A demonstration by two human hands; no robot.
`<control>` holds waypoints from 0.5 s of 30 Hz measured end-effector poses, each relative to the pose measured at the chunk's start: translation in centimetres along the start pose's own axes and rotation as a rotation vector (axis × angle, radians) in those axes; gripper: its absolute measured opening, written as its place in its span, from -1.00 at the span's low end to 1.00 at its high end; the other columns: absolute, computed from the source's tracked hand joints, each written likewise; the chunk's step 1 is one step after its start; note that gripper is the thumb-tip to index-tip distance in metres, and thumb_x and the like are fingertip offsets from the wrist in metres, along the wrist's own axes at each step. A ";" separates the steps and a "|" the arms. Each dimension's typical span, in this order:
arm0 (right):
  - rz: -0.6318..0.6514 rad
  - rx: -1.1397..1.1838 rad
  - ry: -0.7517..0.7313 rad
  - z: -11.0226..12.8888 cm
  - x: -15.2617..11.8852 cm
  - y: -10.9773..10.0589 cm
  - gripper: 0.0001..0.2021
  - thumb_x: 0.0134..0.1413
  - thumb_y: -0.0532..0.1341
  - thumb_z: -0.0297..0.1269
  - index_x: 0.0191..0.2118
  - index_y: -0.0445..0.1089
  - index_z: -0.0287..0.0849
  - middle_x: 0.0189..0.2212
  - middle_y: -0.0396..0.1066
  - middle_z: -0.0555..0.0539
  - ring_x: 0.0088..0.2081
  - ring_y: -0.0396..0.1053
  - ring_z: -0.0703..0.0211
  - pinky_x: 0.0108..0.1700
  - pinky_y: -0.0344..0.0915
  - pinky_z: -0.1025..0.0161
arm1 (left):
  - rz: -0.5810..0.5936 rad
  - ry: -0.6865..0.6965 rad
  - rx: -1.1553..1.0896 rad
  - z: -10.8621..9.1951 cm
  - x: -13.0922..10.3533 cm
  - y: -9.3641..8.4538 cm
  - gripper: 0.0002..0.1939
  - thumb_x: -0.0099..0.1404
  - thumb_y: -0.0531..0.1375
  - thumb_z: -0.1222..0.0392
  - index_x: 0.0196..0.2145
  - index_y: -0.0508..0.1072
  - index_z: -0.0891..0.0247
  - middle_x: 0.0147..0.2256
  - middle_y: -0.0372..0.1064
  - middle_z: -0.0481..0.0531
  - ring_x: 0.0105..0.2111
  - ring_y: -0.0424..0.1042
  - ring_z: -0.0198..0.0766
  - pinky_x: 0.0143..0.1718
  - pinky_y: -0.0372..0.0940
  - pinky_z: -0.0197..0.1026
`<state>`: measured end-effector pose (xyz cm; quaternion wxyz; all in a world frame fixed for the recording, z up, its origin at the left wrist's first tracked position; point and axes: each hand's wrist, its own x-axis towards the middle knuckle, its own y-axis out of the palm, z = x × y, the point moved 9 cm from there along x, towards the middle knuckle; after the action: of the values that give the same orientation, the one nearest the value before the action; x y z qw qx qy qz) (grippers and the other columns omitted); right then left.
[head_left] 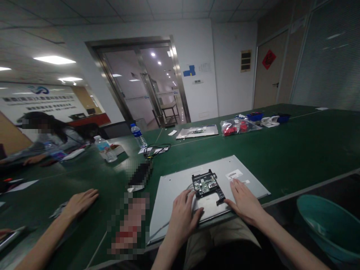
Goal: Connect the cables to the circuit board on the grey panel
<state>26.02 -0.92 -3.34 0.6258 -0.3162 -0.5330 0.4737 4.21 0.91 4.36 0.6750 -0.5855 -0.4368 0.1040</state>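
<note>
A flat silver panel (168, 191), which looks like the back of a display screen, lies on the green table in front of me, its near edge by my lap. On its middle sits a black plastic frame (221, 195) with a green circuit board (204, 186) inside. My left hand (183, 212) rests at the frame's left side, fingers bent loosely and thumb apart. Flat on the panel to the right lies my right hand (245, 198), open, its thumb close to the frame's lower corner and its fingertips near a white label (234, 174). A thin cable (160, 227) runs under my left hand.
Another person's arm (74, 206) rests on the table at left; a second person (53, 135) sits farther back. Bottles (137, 135), a coiled black cable (157, 148), another panel (197, 131) and a plastic bag (237, 126) stand beyond. A teal bin (323, 225) is at right.
</note>
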 end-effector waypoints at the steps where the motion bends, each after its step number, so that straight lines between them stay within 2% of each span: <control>1: 0.001 0.003 -0.009 0.0 0.3 -0.1 -0.13 0.26 -0.12 0.29 0.28 0.15 -0.51 0.29 0.07 -0.47 0.32 0.02 -0.24 0.29 -0.02 -0.07 | -0.001 -0.005 0.004 0.1 0.0 0.1 -0.45 0.31 0.20 0.10 0.20 0.20 0.22 0.13 0.25 0.23 0.13 0.27 0.08 0.12 0.23 0.13; 4: -0.001 0.011 -0.031 -0.3 1.2 -0.6 -0.18 0.27 -0.10 0.27 0.25 0.21 -0.45 0.23 0.17 -0.45 0.26 0.12 -0.25 0.23 0.07 -0.07 | -0.007 -0.012 0.014 0.3 0.1 0.3 -0.44 0.31 0.20 0.09 0.21 0.19 0.22 0.14 0.24 0.23 0.15 0.24 0.09 0.14 0.19 0.14; 8: -0.005 0.014 -0.048 -0.4 2.3 -1.5 -0.34 0.32 -0.11 0.19 0.14 0.34 -0.28 0.06 0.35 -0.33 0.08 0.28 -0.18 0.11 0.18 -0.04 | -0.024 -0.021 0.026 0.5 -0.1 0.2 -0.46 0.32 0.19 0.09 0.21 0.20 0.23 0.13 0.26 0.24 0.14 0.25 0.09 0.14 0.18 0.14; 15: -0.030 0.007 -0.052 0.3 2.5 -1.6 -0.44 0.36 -0.10 0.09 0.14 0.33 -0.24 0.07 0.33 -0.30 0.06 0.28 -0.14 0.06 0.21 -0.01 | -0.067 -0.046 0.055 1.0 -0.9 -0.9 -0.62 0.33 0.15 0.16 0.09 0.32 0.23 0.06 0.36 0.20 0.09 0.30 0.08 0.17 0.11 0.19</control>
<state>26.13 0.82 -0.90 0.6198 -0.2933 -0.5521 0.4744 2.61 0.79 4.65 0.6839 -0.5492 -0.4683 0.1068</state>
